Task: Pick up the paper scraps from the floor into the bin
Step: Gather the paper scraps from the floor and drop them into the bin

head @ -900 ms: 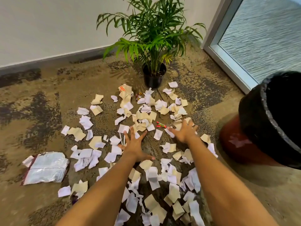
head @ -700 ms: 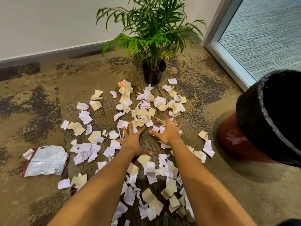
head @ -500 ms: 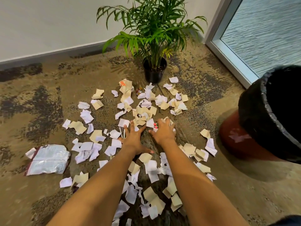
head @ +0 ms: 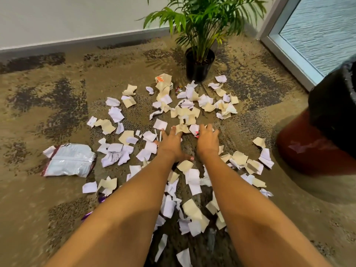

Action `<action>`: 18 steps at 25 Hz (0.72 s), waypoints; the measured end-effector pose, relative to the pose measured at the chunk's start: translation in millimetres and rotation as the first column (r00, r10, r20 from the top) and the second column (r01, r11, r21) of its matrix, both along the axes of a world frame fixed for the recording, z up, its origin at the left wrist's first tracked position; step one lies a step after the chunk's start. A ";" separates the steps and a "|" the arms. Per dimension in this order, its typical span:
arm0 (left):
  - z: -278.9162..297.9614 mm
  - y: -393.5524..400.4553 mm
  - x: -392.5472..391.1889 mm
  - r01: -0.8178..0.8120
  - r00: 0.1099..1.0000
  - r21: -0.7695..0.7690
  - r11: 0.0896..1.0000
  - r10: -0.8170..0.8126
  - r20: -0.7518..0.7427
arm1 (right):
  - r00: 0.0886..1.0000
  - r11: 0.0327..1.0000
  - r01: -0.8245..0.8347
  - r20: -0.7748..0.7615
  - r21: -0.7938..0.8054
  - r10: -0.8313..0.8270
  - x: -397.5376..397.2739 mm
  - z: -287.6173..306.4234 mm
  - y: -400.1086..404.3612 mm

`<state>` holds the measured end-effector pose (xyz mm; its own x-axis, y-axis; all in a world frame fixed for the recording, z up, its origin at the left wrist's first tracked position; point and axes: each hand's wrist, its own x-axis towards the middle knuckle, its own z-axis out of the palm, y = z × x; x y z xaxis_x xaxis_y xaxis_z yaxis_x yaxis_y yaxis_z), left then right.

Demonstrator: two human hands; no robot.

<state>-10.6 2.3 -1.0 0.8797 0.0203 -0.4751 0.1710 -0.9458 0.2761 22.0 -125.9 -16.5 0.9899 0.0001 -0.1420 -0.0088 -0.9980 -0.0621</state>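
Observation:
Several white and cream paper scraps (head: 185, 110) lie scattered over the brown patterned carpet. My left hand (head: 171, 144) rests palm down on the floor, fingers spread, fingertips touching a cream scrap (head: 182, 129). My right hand (head: 208, 141) lies just beside it, fingers apart, its fingertips against a white scrap and a small red item (head: 196, 134). Neither hand holds anything. The bin (head: 335, 120), red with a black liner, stands at the right edge, partly cut off.
A potted palm (head: 199, 64) stands just beyond the scraps. A crumpled silver wrapper (head: 69, 159) lies at the left. A small carton piece with orange print (head: 161, 79) sits near the pot. The wall runs along the back, and a glass door frame (head: 289, 53) stands at the right.
My right hand has slid left across the carpet until it sits next to my left hand, pushing scraps along. The left hand has stayed almost in place.

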 end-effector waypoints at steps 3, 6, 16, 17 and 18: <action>1.2 6.4 -16.1 0.031 0.986 0.010 0.999 -0.032 0.166 | 0.996 0.996 0.062 -0.069 0.070 -0.057 -0.7 10.5 4.2; 6.0 13.1 -35.0 0.015 0.971 0.011 1.000 -0.018 0.238 | 0.979 0.964 0.151 -0.169 0.220 -0.115 -6.8 24.5 10.6; 29.9 47.6 -40.7 -0.531 0.780 -0.422 0.735 0.618 0.093 | 0.972 0.763 0.233 -0.171 0.603 -0.162 -10.3 85.9 17.4; 32.7 51.6 -37.5 -0.581 0.738 -0.486 0.652 0.675 0.023 | 0.986 0.754 0.168 -0.109 0.635 -0.128 -8.2 94.6 24.3; 37.3 54.7 -34.2 -0.621 0.696 -0.548 0.561 0.716 -0.056 | 0.994 0.741 0.104 -0.046 0.664 -0.099 -4.8 102.5 30.4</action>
<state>-44.8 57.0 36.3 0.7711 0.4437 -0.4566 0.6064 -0.2931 0.7392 17.3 -95.5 86.0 0.9884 -0.0033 -0.1516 -0.1110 -0.6969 -0.7085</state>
